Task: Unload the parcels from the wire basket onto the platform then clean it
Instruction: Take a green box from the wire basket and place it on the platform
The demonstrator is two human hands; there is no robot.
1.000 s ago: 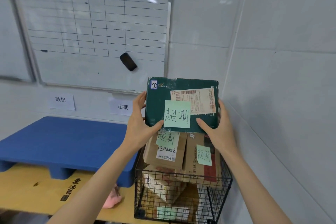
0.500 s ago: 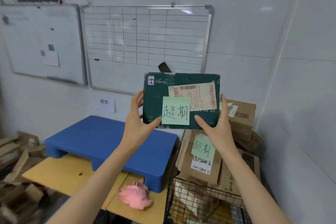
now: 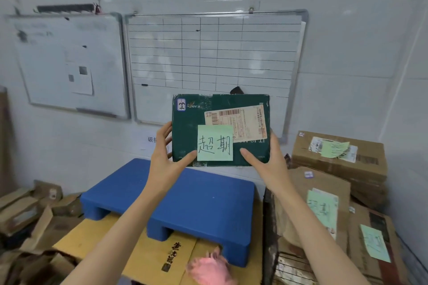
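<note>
- Dark green parcel (image 3: 221,129) is held in the air, face toward the camera, above the far edge of the blue platform (image 3: 185,199) and touching nothing but the hands.
- Left hand (image 3: 165,157) clasps the parcel's left edge, thumb on the front face beside the green sticky note (image 3: 215,143), fingers behind.
- Right hand (image 3: 266,159) clasps the lower right corner the same way, thumb on the front. Judgement: a two-sided grip keeps the flat box level and its labels readable.
- Shipping label (image 3: 236,120) sits at upper right of the face, partly under the note.
- Platform top is bare; it stands on a yellow board (image 3: 129,247) on the counter. Judgement: this is the first parcel to go down, so any spot will serve.
- Wire basket (image 3: 289,268) is at lower right, just beside the platform, with brown cartons (image 3: 324,203) heaped in and over it; only a patch of mesh shows.
- Pink cloth (image 3: 208,271) lies at the platform's near corner, likely kept handy for the cleaning step.
- Next, by judgement: lower the parcel flat onto the platform, toward the back, leaving room for the rest.
</note>
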